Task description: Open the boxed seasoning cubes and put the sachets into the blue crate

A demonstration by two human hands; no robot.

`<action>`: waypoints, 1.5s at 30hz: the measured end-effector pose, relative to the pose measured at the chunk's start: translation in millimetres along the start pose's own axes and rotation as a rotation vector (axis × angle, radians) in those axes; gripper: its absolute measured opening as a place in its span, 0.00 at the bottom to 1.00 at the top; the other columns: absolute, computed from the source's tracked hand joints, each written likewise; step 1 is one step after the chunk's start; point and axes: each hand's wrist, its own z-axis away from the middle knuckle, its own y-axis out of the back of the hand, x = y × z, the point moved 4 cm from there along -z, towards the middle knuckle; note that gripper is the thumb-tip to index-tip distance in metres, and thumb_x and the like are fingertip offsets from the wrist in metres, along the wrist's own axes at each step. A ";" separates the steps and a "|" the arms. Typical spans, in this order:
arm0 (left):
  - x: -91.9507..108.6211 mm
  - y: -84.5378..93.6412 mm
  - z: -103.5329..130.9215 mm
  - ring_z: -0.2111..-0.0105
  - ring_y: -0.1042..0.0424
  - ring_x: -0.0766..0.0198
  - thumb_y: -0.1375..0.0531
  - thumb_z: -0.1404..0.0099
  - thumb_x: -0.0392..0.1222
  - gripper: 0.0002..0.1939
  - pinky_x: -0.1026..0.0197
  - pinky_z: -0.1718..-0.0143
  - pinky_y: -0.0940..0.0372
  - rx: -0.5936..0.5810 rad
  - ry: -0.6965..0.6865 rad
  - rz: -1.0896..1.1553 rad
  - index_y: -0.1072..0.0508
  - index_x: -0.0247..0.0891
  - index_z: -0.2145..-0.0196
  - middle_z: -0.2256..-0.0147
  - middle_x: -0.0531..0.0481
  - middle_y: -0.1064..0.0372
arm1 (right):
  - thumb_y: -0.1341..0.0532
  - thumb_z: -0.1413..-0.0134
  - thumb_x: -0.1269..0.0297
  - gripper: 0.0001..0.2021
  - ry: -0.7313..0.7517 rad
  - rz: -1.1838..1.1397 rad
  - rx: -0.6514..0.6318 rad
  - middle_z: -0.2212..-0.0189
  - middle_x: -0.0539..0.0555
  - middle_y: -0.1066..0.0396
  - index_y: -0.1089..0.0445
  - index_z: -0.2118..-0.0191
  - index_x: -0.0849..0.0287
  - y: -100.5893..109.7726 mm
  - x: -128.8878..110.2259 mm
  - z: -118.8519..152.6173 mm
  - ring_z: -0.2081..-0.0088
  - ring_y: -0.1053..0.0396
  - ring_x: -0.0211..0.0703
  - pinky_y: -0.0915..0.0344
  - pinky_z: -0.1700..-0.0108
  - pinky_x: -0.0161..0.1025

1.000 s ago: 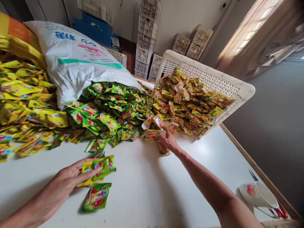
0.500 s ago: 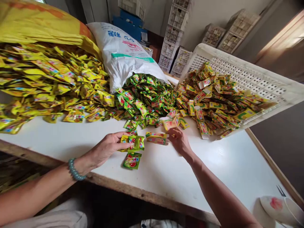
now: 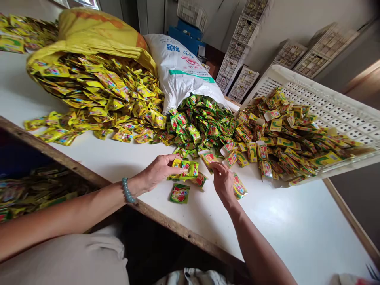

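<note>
My left hand (image 3: 158, 173) pinches a yellow and a green candy packet (image 3: 189, 170) between thumb and fingers, just above the table. Close in front of it, my right hand (image 3: 224, 181) is closed, fingertips at the edge of a small printed box (image 3: 208, 159) with a white flap open. A green packet (image 3: 179, 193) lies flat below my left hand. Partly hidden beneath the held packets is a red and green printed piece (image 3: 200, 179). Another yellow printed box (image 3: 239, 187) rests against the right side of my right hand.
Behind my hands spill green packets (image 3: 204, 122) from a white sack (image 3: 190, 65), and yellow packets (image 3: 109, 91) from a yellow sack (image 3: 97, 29). To the right, a tipped white crate (image 3: 332, 99) pours out small boxes (image 3: 282, 138). The table's wooden edge (image 3: 190, 236) runs nearest me.
The view has swung left, so the sacks and crate sit further right. My right hand has come down beside the small box, and a yellow box now shows at its right.
</note>
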 end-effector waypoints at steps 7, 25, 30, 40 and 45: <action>2.7 -22.3 -18.4 0.74 0.30 0.63 0.32 0.53 0.46 0.15 0.62 0.72 0.37 -0.032 -0.035 -0.206 0.25 0.37 0.68 0.75 0.54 0.27 | 0.43 0.40 0.58 0.13 -0.122 0.021 0.052 0.64 0.56 0.24 0.21 0.61 0.52 9.0 4.3 12.7 0.57 0.31 0.49 0.38 0.54 0.44; -6.9 -60.1 -45.8 0.58 0.29 0.50 0.34 0.47 0.46 0.18 0.52 0.56 0.36 -0.193 -0.426 -1.016 0.32 0.39 0.60 0.61 0.44 0.28 | 0.39 0.49 0.52 0.14 -0.387 -0.216 -0.027 0.73 0.51 0.29 0.26 0.68 0.58 23.4 34.2 7.8 0.68 0.35 0.44 0.41 0.65 0.38; -25.8 -57.1 -45.3 0.56 0.32 0.46 0.33 0.49 0.47 0.22 0.51 0.55 0.38 -0.306 -0.411 -1.323 0.32 0.37 0.59 0.59 0.40 0.31 | 0.37 0.52 0.52 0.13 -0.471 -0.394 -0.022 0.78 0.49 0.30 0.27 0.70 0.58 21.9 47.3 7.1 0.74 0.36 0.41 0.41 0.70 0.37; -29.0 -13.4 -40.3 0.68 0.29 0.58 0.39 0.44 0.59 0.20 0.62 0.68 0.40 -0.108 -0.090 -0.791 0.27 0.39 0.65 0.70 0.52 0.27 | 0.34 0.52 0.51 0.17 -0.565 -0.986 -0.084 0.62 0.52 0.26 0.31 0.59 0.55 -11.2 35.4 16.5 0.63 0.28 0.44 0.32 0.61 0.40; -21.8 -9.8 -23.0 0.65 0.29 0.57 0.39 0.44 0.57 0.20 0.61 0.65 0.37 -0.146 -0.084 -0.605 0.26 0.37 0.66 0.67 0.50 0.27 | 0.34 0.52 0.49 0.16 -0.412 -0.797 -0.365 0.75 0.47 0.33 0.33 0.70 0.57 -13.8 17.7 16.9 0.72 0.37 0.37 0.40 0.69 0.34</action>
